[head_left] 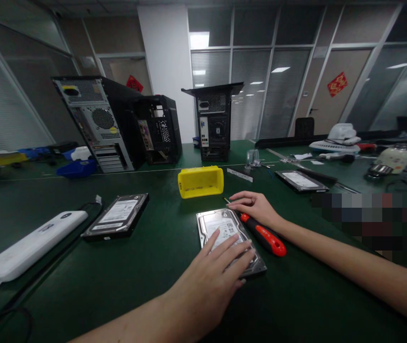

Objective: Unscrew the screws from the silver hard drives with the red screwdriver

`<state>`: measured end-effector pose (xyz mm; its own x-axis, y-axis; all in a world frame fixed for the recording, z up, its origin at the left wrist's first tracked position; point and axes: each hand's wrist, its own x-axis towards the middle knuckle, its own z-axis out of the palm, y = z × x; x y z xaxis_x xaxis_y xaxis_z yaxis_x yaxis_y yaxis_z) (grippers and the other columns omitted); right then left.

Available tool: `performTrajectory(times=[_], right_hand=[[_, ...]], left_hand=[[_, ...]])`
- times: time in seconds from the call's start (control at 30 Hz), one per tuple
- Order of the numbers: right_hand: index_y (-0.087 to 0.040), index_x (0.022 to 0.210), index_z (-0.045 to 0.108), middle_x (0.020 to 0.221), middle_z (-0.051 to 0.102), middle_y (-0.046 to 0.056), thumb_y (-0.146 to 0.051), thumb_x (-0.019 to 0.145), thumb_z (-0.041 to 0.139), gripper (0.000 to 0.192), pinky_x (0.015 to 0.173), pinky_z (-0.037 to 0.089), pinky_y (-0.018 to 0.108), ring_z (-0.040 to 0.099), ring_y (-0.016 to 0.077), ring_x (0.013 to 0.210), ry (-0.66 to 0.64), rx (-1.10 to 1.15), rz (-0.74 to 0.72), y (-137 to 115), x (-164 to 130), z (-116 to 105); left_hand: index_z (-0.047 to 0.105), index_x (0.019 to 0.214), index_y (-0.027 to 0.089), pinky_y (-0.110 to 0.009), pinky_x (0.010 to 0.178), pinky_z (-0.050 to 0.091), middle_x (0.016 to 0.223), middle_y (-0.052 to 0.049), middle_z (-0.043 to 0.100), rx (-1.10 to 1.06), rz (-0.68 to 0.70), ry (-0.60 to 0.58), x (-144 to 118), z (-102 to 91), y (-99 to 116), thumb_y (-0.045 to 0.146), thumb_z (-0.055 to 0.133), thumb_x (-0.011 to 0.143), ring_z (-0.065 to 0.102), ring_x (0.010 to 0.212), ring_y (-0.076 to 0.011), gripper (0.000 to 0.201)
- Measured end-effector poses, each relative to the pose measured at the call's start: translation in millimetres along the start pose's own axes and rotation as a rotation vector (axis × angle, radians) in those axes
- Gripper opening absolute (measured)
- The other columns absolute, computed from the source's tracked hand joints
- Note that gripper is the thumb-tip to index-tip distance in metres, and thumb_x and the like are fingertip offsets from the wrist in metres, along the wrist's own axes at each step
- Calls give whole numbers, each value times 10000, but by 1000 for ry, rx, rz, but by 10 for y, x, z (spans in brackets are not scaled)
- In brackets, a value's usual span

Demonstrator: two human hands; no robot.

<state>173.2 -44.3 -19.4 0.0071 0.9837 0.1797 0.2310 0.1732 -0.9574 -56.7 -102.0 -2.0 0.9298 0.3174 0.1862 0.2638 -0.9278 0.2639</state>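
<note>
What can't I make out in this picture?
Head view:
Label on the middle hard drive: partly covered by the left hand; print too small.
Shaft of the screwdriver: partly behind the right hand.
Contents of the yellow bin: too small to identify.
Lower right: hidden by pixelated patch.

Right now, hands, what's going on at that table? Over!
Left hand spread on hard drive. Right hand at shaft of screwdriver, grip unclear. Yellow bin just beyond drive, seemingly not blocking.

Left hand (221,267) spread on a hard drive (224,225), right hand (257,207) at a red-and-black screwdriver (263,236) just beside it, yellow bin (200,178) beyond, second drive (118,215) and white box (34,247) at left, computer cases (215,125) behind, green table (117,281).
</note>
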Motion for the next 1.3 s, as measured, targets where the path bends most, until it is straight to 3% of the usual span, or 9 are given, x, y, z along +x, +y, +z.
performTrajectory(times=[0.93,1.13,1.3], right_hand=[[-143,1013,658,998,722,106,-322,760,637,311,926,515,409,674,217,984,33,-103,-67,-27,-58,41],[-173,1056,650,1071,697,78,-292,812,570,283,932,507,380,659,195,1008,31,-230,-171,-36,-99,44],[-210,1034,672,1079,683,48,-256,861,488,256,977,427,427,618,212,1039,77,-419,-255,-97,-144,35]], left_hand=[[375,1386,229,-483,1134,229,1456,-45,403,-24,-71,73,-33,20,-1,131,392,900,319,1363,-227,496],[363,1396,232,-484,1133,235,1469,-32,381,12,-96,35,-33,3,18,135,400,898,313,1366,-227,509],[355,1399,268,-529,1136,187,1465,-15,387,21,-120,38,-32,-18,31,144,428,903,303,1370,-241,516]])
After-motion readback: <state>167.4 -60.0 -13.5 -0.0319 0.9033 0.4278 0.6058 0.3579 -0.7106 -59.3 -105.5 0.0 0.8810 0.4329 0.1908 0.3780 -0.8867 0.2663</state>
